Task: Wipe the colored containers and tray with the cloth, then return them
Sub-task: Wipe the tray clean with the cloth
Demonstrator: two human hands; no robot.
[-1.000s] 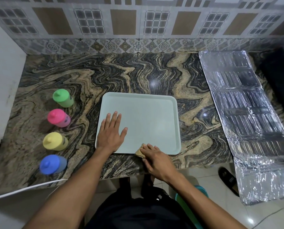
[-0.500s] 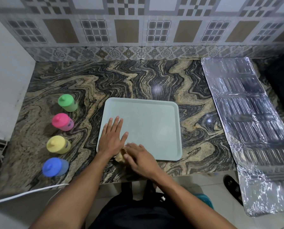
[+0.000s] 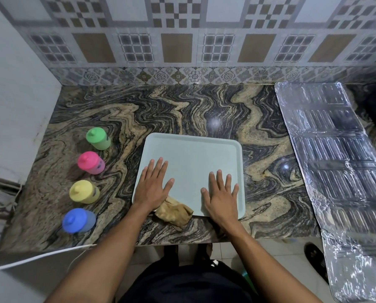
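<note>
Both hands lie flat with straight fingers on the pale tray — the left hand at its near-left corner, the right hand near its right edge — grasping nothing. The tan cloth lies crumpled between them over the tray's near edge. Left of the tray on the marble counter stand four containers in a row — green, pink, yellow, blue.

A swirled black-and-tan granite counter meets a patterned grey-and-brown tiled wall, above what looks like pale floor tiles.
</note>
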